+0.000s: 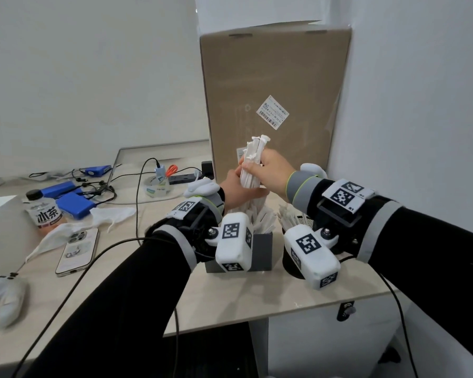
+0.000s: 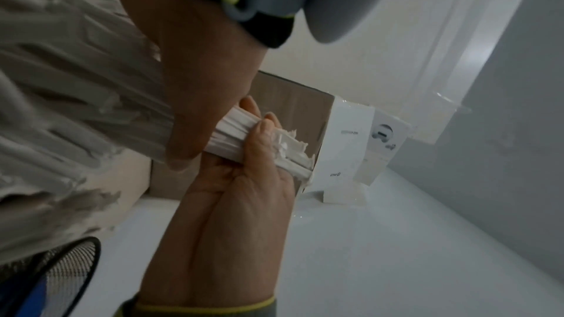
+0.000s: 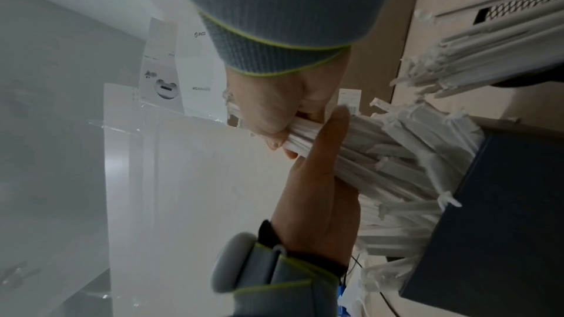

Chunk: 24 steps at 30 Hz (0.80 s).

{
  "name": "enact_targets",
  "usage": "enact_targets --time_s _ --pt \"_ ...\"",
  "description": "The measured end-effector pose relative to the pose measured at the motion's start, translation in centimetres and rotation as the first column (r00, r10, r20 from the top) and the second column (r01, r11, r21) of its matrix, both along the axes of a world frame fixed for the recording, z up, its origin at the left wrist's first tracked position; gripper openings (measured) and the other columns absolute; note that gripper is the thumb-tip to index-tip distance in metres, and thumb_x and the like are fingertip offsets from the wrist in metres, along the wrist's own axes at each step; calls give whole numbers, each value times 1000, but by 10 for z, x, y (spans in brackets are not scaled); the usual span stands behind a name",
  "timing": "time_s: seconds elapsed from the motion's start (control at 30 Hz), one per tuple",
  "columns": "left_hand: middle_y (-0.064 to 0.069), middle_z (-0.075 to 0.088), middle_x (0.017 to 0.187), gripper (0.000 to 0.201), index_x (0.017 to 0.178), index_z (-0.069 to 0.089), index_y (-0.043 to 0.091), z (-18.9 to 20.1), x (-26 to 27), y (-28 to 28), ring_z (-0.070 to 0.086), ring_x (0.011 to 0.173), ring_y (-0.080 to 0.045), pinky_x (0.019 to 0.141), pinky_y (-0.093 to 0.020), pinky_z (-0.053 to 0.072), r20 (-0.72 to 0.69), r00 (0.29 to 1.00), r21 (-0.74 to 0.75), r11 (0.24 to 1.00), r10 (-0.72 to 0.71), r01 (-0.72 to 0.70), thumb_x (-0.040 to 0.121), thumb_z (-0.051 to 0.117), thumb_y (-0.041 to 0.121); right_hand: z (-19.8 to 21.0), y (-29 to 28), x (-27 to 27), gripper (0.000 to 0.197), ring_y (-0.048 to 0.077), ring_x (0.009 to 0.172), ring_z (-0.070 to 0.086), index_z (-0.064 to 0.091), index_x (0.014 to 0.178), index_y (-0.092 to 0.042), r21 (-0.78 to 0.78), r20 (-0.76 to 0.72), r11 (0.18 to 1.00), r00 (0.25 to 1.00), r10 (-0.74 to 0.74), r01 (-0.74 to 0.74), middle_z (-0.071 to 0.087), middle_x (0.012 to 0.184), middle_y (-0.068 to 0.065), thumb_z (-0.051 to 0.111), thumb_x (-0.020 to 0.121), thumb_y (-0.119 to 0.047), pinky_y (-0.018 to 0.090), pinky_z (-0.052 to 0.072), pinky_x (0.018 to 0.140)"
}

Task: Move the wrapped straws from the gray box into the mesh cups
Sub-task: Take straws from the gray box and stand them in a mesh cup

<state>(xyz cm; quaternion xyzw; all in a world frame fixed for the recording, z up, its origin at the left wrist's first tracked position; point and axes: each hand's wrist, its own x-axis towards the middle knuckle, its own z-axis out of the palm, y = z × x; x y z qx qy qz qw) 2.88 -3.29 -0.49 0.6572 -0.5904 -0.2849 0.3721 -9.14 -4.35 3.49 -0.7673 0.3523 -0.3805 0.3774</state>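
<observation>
- Pale table [image 1: 230,296] in a white corner, with a tall cardboard box [image 1: 273,91] upright at the back.
- Left hand [image 1: 235,189]: fingers curled round the lower part of a bundle of wrapped straws [image 1: 253,165], palm under it, as seen from the left wrist.
- Right hand [image 1: 268,170]: closed round the same bundle higher up, thumb and fingers pressing the straws together, with the crimped paper ends standing out above.
- Bundle held nearly upright in the air, above the gray box [image 1: 262,249] and clear of it, as far as can be judged.
- More straws left in the gray box [image 1: 260,216], fanning out of its open top.
- Just to the right, a black mesh cup [image 1: 290,257], mostly hidden by the wrist camera, already with some straws [image 1: 290,216] in it.
- Further left: a phone [image 1: 77,249], a drink bottle [image 1: 45,214] and cables, well apart from the work.
- Probably the step of carrying the bundle over to the cup.
- Risks: smooth paper wrappers, so inner straws could slide out if one hand lets go too early.
- A thick bundle may also catch on the straws already in the cup, bend, or push the light cup over.
- A low swing to the right could knock the fanned straws out of the gray box.
</observation>
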Motion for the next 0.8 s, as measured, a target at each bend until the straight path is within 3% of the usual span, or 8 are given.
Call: enact_targets --time_s 0.07,0.13,0.23,0.37,0.47,0.57,0.73,0.8 --pt "-3 53 126 100 136 36 18 5 -6 5 59 110 -16 95 -31 52 -14 1000 -40 999 -20 19 49 77 46 1 1 1 10 26 104 62 59 95 -15 -11 1 1000 1000 -10 10 67 103 10 52 91 -9 36 47 96" --pt "2 57 105 59 124 42 16 12 -12 13 59 92 -10 77 -11 51 -17 999 -53 997 -49 48 74 72 22 1 1 1 11 25 104 63 59 95 -17 3 25 1000 1000 -13 13 67 102 8 52 91 -10 37 46 98" --pt "-2 57 84 15 102 57 12 15 -18 18 55 80 -16 68 -12 45 42 999 -106 994 -32 37 91 51 5 1 1 3 13 18 99 64 60 98 -12 26 75 999 997 18 -20 69 108 13 49 93 -6 35 46 99" --pt "-9 63 82 21 89 64 4 10 -18 14 59 79 -24 76 -34 49 0 999 -90 995 39 -39 94 46 16 5 3 5 14 22 105 61 60 105 -14 18 41 999 998 46 -47 66 113 9 51 93 -12 32 48 89" --pt "-1 62 69 29 71 60 15 7 -13 14 56 66 -18 70 -30 45 -41 998 -124 991 48 -53 95 43 17 6 5 2 31 18 104 57 50 125 -19 86 22 992 995 93 -94 59 118 1 53 94 -24 22 45 72" --pt "3 64 70 32 83 65 12 10 -4 17 54 65 -11 63 -24 42 -88 995 -158 985 56 -69 98 41 26 4 4 -5 48 14 119 51 39 137 -18 89 7 993 997 82 -83 47 140 0 53 94 -34 29 45 95" --pt "6 64 69 31 76 66 16 24 7 19 55 60 -2 62 -18 42 -195 973 -289 941 121 -175 96 44 23 0 6 -14 42 11 115 48 45 134 -14 80 -21 997 1000 15 -13 50 135 4 49 96 -33 25 37 101" --pt "7 64 67 31 71 65 23 32 10 17 58 69 -11 66 -24 42 -282 951 -345 912 124 -221 94 45 20 -1 6 -13 40 9 114 47 47 132 -14 73 -36 997 999 1 2 52 133 3 48 97 -33 24 36 98"
